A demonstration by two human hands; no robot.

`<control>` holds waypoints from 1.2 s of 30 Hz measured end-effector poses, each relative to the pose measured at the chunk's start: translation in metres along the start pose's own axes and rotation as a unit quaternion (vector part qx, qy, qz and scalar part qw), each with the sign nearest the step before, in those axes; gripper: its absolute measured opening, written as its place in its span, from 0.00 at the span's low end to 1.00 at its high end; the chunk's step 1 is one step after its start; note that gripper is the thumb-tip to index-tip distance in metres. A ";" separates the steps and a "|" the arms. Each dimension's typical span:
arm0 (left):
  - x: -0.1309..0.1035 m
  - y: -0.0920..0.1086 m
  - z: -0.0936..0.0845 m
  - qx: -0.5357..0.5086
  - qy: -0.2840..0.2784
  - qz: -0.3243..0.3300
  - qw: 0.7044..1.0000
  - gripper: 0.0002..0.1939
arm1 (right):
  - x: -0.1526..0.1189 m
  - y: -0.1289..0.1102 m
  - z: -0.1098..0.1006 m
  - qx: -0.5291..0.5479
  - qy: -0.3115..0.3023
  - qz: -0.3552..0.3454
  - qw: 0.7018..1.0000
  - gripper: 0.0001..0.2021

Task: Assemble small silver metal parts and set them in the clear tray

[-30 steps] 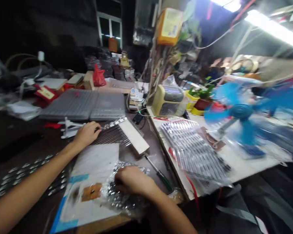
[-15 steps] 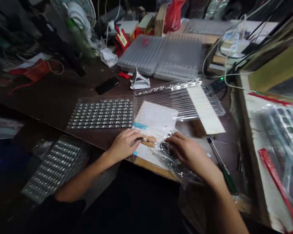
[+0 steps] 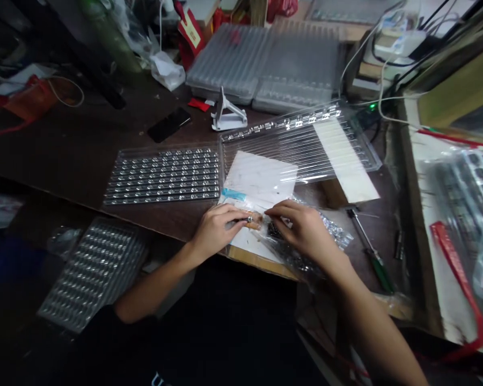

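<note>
My left hand (image 3: 216, 229) is closed in a pinch on a small shiny metal part (image 3: 248, 219), which sticks out past the fingertips over a small tan wooden block (image 3: 255, 225). The block rests on a white board (image 3: 261, 171) with blue tape (image 3: 233, 194). Just to the right, my right hand (image 3: 301, 228) has thumb and fingers pressed together near the block; whatever they hold is too small to make out. Beneath the right hand lies a clear plastic bag (image 3: 295, 256) of small dark and shiny metal parts, partly hidden by it.
Left of the board lies a clear tray (image 3: 163, 177) filled with rows of metal parts; behind is another ridged tray (image 3: 265, 145) with a white strip (image 3: 346, 158) across it. A green-handled screwdriver (image 3: 380, 271) lies right. Further back are a phone (image 3: 169, 124) and white stand (image 3: 228, 115).
My right hand has lifted from the bag of parts toward the wooden block, its fingertips nearer my left hand. The left hand still pinches the metal part. The camera view has shifted downward.
</note>
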State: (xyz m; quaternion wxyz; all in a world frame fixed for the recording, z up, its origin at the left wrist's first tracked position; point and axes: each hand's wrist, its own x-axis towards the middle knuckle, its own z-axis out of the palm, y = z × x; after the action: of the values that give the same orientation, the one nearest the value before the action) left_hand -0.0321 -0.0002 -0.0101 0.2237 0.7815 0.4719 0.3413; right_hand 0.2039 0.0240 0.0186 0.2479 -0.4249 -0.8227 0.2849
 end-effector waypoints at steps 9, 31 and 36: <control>-0.003 0.001 0.002 -0.012 0.013 0.001 1.000 0.06 | 0.009 -0.013 0.027 -0.071 -0.060 0.037 0.995 0.11; -0.002 0.019 0.002 0.063 0.073 -0.075 0.992 0.03 | -0.001 -0.011 -0.004 -0.127 -0.102 0.036 0.986 0.09; 0.012 0.027 0.018 0.023 0.056 -0.051 0.997 0.04 | -0.006 -0.004 -0.018 -0.145 -0.182 0.085 0.969 0.05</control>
State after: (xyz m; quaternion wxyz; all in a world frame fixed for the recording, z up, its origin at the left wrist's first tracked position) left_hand 0.0005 -0.0021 -0.0001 0.1956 0.7408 0.5311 0.3617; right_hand 0.2165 0.0220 0.0333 0.0049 -0.4657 -0.8473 0.2554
